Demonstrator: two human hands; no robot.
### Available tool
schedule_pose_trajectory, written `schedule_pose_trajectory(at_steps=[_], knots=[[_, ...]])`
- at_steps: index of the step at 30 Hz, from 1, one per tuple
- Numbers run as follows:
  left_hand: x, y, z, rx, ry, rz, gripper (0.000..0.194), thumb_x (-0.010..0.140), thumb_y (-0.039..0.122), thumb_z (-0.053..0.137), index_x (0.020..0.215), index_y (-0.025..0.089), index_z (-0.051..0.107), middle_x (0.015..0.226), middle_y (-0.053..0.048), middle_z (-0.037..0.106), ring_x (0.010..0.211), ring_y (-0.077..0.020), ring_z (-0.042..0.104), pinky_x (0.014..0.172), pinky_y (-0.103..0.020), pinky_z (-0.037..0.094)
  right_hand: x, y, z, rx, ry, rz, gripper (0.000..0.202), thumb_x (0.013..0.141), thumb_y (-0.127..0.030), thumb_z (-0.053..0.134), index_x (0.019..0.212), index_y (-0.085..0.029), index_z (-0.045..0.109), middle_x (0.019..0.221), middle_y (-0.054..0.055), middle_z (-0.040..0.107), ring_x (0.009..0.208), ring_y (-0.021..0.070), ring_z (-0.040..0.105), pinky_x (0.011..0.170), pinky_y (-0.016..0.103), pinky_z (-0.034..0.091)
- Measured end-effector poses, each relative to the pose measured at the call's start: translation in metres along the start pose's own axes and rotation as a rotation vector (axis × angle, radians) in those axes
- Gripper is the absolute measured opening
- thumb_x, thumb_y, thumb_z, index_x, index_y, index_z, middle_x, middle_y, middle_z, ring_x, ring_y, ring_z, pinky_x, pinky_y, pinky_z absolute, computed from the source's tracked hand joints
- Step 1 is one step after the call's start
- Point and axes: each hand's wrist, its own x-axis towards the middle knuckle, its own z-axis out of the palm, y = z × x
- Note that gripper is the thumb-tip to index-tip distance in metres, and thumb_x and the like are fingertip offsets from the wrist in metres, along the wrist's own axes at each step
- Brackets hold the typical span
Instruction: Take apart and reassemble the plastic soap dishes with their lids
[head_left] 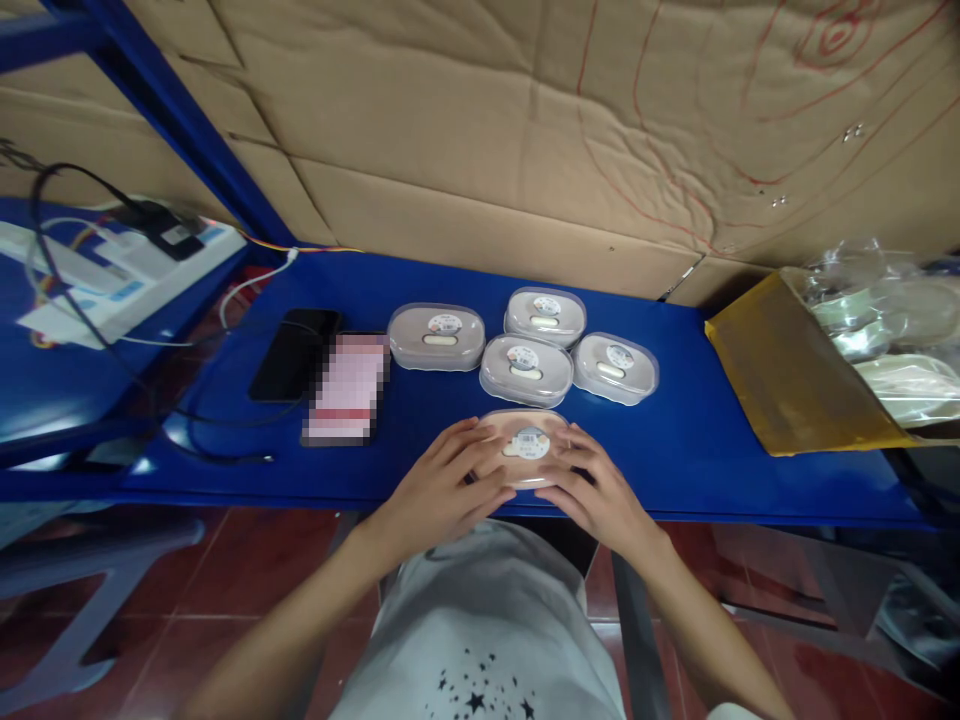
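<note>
Between my two hands is an oval plastic container (529,462) with a pinkish lid and a round white label. My left hand (450,478) wraps round its left end, fingers over the rim and lid. On the right end, my right hand (596,485) grips the edge with curled fingers. Just beyond it, several similar lidded containers sit on the blue table: one at the left (436,340), one at the back (545,315), one in the middle (526,372) and one at the right (616,368). Each bears a round label beside a pale oval piece on its top.
A phone (345,390) with its screen blurred and a black phone (294,355) lie left on the blue table (697,470). A power strip (150,270) with cables stands farther left. On the right, a box (802,370) holds clear plastic parts. Cardboard (465,130) forms the back wall.
</note>
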Motion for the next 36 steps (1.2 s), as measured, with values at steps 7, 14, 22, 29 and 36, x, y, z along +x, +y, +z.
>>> schedule_pose_trajectory(at_steps=[7, 14, 22, 29, 36], knots=[[0.006, -0.001, 0.002, 0.040, 0.027, 0.042, 0.014, 0.101, 0.035, 0.073, 0.101, 0.023, 0.066, 0.117, -0.008, 0.071, 0.116, -0.0247, 0.067, 0.114, -0.052, 0.057, -0.003, 0.002, -0.001, -0.019, -0.036, 0.044, 0.054, 0.102, -0.029, 0.074, 0.152, -0.027, 0.054, 0.128, 0.012, 0.063, 0.142, 0.0327, 0.060, 0.119, 0.058, 0.056], [0.014, -0.008, 0.001, -0.099, -0.016, 0.011, 0.024, 0.100, 0.034, 0.075, 0.121, 0.024, 0.067, 0.121, -0.010, 0.066, 0.121, -0.0272, 0.064, 0.108, -0.049, 0.059, 0.001, 0.011, -0.004, 0.142, -0.087, 0.094, 0.053, 0.096, -0.039, 0.081, 0.141, -0.028, 0.056, 0.134, 0.013, 0.055, 0.163, 0.0396, 0.034, 0.124, 0.061, 0.050], [0.019, -0.016, 0.004, -0.265, -0.030, -0.062, 0.037, 0.102, 0.030, 0.073, 0.137, 0.027, 0.060, 0.140, -0.011, 0.058, 0.140, -0.0297, 0.056, 0.115, -0.050, 0.055, 0.010, 0.023, -0.008, 0.248, -0.132, 0.178, 0.063, 0.099, -0.039, 0.078, 0.153, -0.035, 0.047, 0.154, 0.013, 0.048, 0.163, 0.0366, 0.035, 0.127, 0.060, 0.047], [0.017, -0.020, 0.007, -0.355, -0.128, -0.141, 0.050, 0.104, 0.038, 0.071, 0.150, 0.032, 0.052, 0.158, -0.012, 0.052, 0.154, -0.0311, 0.048, 0.124, -0.054, 0.049, 0.009, 0.019, -0.009, 0.170, -0.129, 0.152, 0.068, 0.102, -0.037, 0.074, 0.162, -0.038, 0.041, 0.167, 0.011, 0.043, 0.162, 0.0333, 0.037, 0.127, 0.058, 0.046], [0.016, -0.023, -0.010, -0.173, -0.202, -0.103, 0.067, 0.103, 0.049, 0.069, 0.160, 0.025, 0.044, 0.179, -0.018, 0.024, 0.165, -0.0386, 0.029, 0.131, -0.061, 0.038, -0.038, 0.032, -0.050, -0.023, -0.084, 0.308, 0.053, 0.099, -0.041, 0.077, 0.146, -0.032, 0.053, 0.158, 0.014, 0.052, 0.156, 0.0365, 0.045, 0.122, 0.064, 0.047]])
